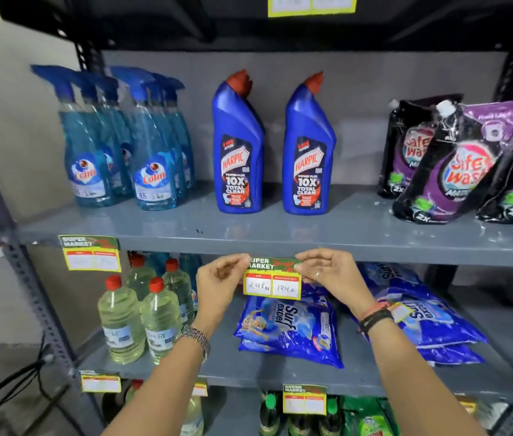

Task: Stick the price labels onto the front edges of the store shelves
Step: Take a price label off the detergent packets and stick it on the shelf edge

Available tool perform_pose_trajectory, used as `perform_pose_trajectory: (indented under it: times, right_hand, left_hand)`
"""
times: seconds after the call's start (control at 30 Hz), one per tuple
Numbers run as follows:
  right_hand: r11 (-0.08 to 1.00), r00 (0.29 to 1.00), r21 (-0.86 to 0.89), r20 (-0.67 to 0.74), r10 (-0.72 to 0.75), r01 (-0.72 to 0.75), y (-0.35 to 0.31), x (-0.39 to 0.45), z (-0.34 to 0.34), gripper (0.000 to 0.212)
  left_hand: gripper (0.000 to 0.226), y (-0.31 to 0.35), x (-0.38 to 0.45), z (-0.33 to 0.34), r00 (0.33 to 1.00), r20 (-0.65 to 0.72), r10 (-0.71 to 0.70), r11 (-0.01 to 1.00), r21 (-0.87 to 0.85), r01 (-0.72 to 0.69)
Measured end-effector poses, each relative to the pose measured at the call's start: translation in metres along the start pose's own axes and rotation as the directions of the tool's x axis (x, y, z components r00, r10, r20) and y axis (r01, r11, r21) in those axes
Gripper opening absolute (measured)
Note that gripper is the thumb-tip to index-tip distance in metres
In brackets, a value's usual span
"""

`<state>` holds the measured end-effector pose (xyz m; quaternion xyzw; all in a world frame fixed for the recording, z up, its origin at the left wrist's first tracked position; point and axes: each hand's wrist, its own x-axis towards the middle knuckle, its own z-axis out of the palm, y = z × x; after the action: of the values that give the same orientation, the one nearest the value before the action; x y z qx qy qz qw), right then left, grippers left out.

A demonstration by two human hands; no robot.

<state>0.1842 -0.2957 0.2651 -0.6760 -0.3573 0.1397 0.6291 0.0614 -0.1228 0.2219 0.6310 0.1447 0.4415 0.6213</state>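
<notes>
A green and yellow price label (272, 278) with handwritten numbers hangs just below the front edge (374, 247) of the grey middle shelf. My left hand (220, 284) pinches its top left corner and my right hand (330, 272) pinches its top right corner. The label's top strip sits at the shelf edge, under the two blue Harpic bottles (272, 146). Another label (91, 253) is stuck on the same edge at the left. More labels (304, 399) hang on the lower shelf's edge.
Blue spray bottles (123, 143) stand left on the middle shelf and purple detergent pouches (456, 162) lean at the right. Below are clear bottles with red caps (141, 313) and blue Surf Excel packs (289, 328). A dark upright post (28, 278) frames the left side.
</notes>
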Motion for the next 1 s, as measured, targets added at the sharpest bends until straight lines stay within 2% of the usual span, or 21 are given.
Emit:
perform_pose_trajectory:
  times: [0.2,0.57,0.73,0.77,0.83,0.9,1.0]
  right_hand:
    - [0.998,0.990,-0.035,-0.125,-0.065,0.061,-0.016,0.009,0.011,0.009]
    - [0.981,0.961,-0.183,-0.254,-0.105,0.059,-0.019,0.008,0.012,0.007]
    - [0.971,0.950,-0.230,-0.285,-0.126,0.060,-0.020,0.007,0.016,0.006]
    - [0.966,0.947,-0.253,-0.293,-0.131,0.056,-0.020,0.007,0.017,0.007]
    - [0.917,0.925,-0.394,-0.322,-0.203,0.064,-0.021,0.006,0.020,0.009]
    - [0.779,0.869,-0.618,-0.322,-0.375,0.108,-0.021,0.005,0.023,0.017]
    - [0.595,0.821,-0.794,-0.254,-0.511,0.125,-0.022,0.005,0.037,0.039]
  left_hand:
    - [0.008,0.022,0.009,-0.002,0.990,-0.081,0.113,0.990,0.095,-0.105]
    - [0.016,0.031,0.014,0.002,0.968,-0.022,0.248,0.898,0.379,-0.222]
    - [0.018,0.035,0.014,0.003,0.972,-0.026,0.234,0.887,0.415,-0.202]
    - [0.020,0.036,0.014,0.003,0.968,-0.021,0.252,0.857,0.470,-0.213]
    - [0.031,0.041,0.015,0.001,0.948,-0.023,0.316,0.718,0.659,-0.224]
    - [0.037,0.044,0.017,-0.004,0.919,-0.019,0.394,0.587,0.775,-0.235]
    - [0.026,0.045,0.024,-0.007,0.837,0.157,0.524,0.442,0.790,-0.425]
